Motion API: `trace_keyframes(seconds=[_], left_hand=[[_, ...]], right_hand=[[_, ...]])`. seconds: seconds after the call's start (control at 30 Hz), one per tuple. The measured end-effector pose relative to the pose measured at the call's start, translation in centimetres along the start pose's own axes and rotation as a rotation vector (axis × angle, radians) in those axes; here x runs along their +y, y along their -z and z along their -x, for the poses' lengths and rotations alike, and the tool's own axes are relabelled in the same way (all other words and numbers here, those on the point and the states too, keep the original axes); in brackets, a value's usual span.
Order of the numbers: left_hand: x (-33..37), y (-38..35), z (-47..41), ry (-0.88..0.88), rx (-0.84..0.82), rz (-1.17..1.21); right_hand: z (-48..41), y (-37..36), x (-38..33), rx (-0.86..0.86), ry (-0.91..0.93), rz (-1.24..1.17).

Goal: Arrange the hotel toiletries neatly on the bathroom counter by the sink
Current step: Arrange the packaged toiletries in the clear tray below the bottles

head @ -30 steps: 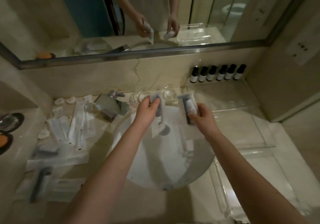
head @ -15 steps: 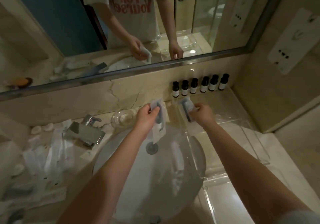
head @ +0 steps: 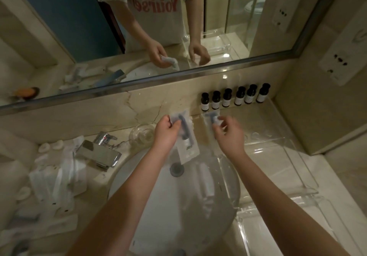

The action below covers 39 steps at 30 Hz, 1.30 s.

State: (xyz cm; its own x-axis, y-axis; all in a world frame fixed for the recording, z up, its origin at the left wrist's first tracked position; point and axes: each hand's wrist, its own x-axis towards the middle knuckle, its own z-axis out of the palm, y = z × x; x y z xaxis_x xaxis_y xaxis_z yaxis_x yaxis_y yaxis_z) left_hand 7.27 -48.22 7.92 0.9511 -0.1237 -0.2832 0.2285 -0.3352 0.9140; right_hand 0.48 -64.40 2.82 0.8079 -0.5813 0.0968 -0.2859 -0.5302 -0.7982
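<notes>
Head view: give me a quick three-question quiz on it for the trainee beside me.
1. How many dark-capped bottles stand in a row?
2. True or false: the left hand holds a clear packet above the sink.
3. The faucet sits A) left of the sink, B) right of it, C) behind the bottles.
Key: 1. six; 2. true; 3. A.
</notes>
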Motion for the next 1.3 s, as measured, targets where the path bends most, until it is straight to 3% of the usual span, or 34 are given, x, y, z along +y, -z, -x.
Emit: trace_keyframes(seconds=[0.1, 0.17, 0.2, 0.4, 0.53, 0.67, 0.77, 0.9, 1.0, 1.1, 1.17, 1.3], left_hand=[[0.2, -0.2, -0.1, 0.017, 0.006, 0.075], [0.5, -0.7, 0.0, 0.020, -0.017, 0.141], [0.7, -0.9, 0.1, 0.023, -0.028, 0.161], [1.4, -2.6, 0.3, 0.012, -0.051, 0.187], [1.1, -4.2, 0.0, -0.039, -0.084, -0.025], [0.5, -5.9, 0.3, -0.253, -0.229, -0.459], [0.2, -7.4, 0.5, -0.342, -0.365, -0.722], [-0.6, -8.6, 0.4, -0.330, -0.513, -0.972], [-1.3, -9.0, 0.4, -0.311, -0.555, -1.052], [-1.9, -9.2, 0.5, -0.336, -0.550, -1.055], [-2.2, -9.3, 0.5, -0.371, -0.563, -1.074], [-2.8, -9.4, 0.3, -0.422, -0.585, -1.156]], right_hand=[[2.2, 0.3, -1.2, -0.385, -0.104, -0.425], [3.0, 0.3, -1.1, -0.611, -0.168, -0.553], [3.3, 0.2, -1.0, -0.645, -0.175, -0.579], [3.2, 1.1, 0.0, -0.533, -0.185, -0.668], [2.1, 3.4, 1.5, -0.306, -0.256, -0.637], [0.1, 5.6, 4.1, -0.107, -0.324, -0.341], [-1.3, 6.1, 5.2, -0.130, -0.369, -0.063], [-2.0, 5.7, 5.4, -0.182, -0.388, 0.306], [-1.7, 5.3, 5.6, -0.087, -0.269, 0.525], [-1.8, 4.8, 6.2, -0.004, 0.038, 0.483], [-1.8, 4.2, 6.8, -0.083, 0.180, 0.395], [-1.3, 2.8, 7.5, -0.195, 0.199, 0.394]])
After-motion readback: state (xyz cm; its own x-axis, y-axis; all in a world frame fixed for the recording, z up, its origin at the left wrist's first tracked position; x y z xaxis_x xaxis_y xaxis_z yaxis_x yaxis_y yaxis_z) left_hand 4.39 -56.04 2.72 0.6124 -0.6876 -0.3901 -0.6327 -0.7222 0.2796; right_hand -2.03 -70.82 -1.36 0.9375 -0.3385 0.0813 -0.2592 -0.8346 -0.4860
